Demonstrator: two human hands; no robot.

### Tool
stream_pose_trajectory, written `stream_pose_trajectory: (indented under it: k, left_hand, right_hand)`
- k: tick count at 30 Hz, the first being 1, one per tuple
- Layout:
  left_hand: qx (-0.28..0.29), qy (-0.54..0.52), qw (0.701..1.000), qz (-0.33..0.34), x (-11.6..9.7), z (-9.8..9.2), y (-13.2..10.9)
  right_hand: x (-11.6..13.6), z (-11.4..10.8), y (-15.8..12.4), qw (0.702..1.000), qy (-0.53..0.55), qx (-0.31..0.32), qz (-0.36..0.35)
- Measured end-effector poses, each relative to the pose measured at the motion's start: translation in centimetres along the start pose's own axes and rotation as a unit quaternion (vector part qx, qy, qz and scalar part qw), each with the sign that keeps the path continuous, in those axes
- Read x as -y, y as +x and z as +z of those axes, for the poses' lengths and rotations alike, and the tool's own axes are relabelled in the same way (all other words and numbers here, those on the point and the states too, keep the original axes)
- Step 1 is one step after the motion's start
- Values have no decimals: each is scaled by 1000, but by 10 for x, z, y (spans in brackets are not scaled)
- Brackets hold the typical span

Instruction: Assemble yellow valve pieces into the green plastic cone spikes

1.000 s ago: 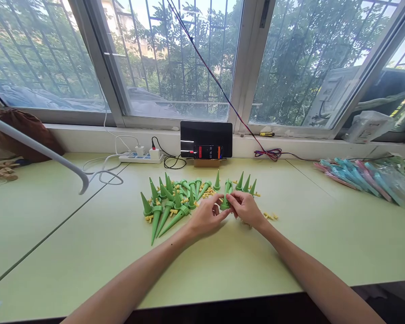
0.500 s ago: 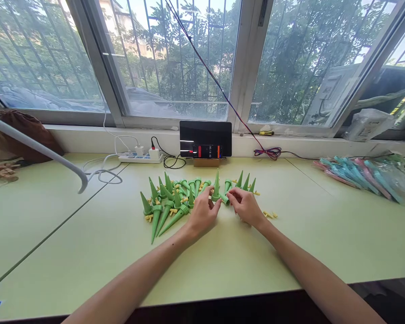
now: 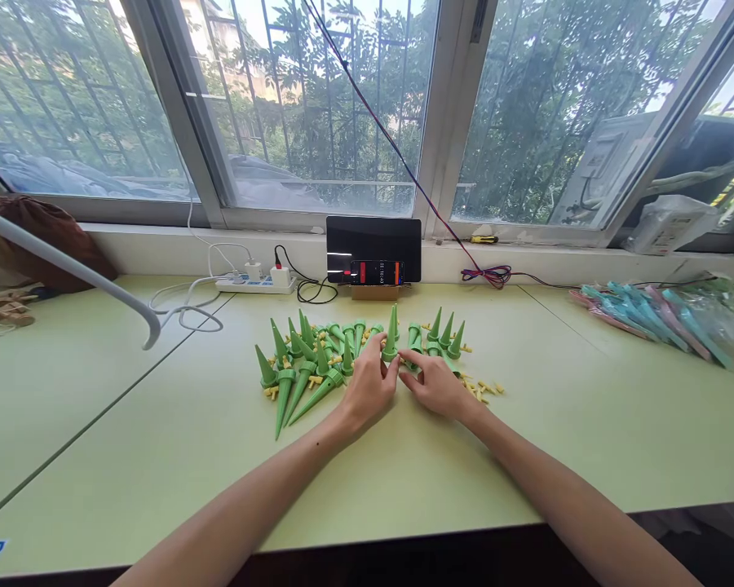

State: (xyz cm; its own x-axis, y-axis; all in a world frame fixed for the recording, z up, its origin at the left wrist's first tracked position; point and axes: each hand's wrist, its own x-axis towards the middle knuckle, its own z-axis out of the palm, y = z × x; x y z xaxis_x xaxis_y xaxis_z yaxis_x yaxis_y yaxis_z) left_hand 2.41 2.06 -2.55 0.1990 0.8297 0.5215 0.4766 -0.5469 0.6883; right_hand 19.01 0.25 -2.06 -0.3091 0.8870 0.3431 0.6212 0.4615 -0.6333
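Observation:
My left hand [image 3: 368, 383] is closed around the base of an upright green plant watering spike [image 3: 392, 333], its pointed tip up. From the other side my right hand [image 3: 439, 386] reaches to the same base, its fingertips pinched there. Whatever is between them is too small and covered to make out. Left of my hands lies a cluster of green spikes [image 3: 285, 399], some standing and some on their sides, with small yellow valve pieces among them. Several more green spikes [image 3: 446, 330] stand behind my right hand. Loose yellow valve pieces [image 3: 482, 389] lie to its right.
A tablet [image 3: 373, 240] leans at the back with a phone [image 3: 376, 272] before it. A power strip [image 3: 260, 284] and cables lie to the left. A white curved bar [image 3: 67, 265] juts in from the left. Plastic-bagged items [image 3: 666, 318] lie at the far right.
My right hand has moved left to the base of the spike that my left hand holds. More spikes and yellow pieces now show behind and beside it.

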Motion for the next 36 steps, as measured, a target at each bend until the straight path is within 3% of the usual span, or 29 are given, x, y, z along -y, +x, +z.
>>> stream_pose_trajectory:
  k: [18,36]
  left_hand:
    - [-1,-13,1000,1,3,4,-3]
    - [6,-17,1000,5,-1,3,-3]
  right_hand:
    - [10,-5,-5,996,7,87,3]
    - [1,-3,0,999,27,28,-34]
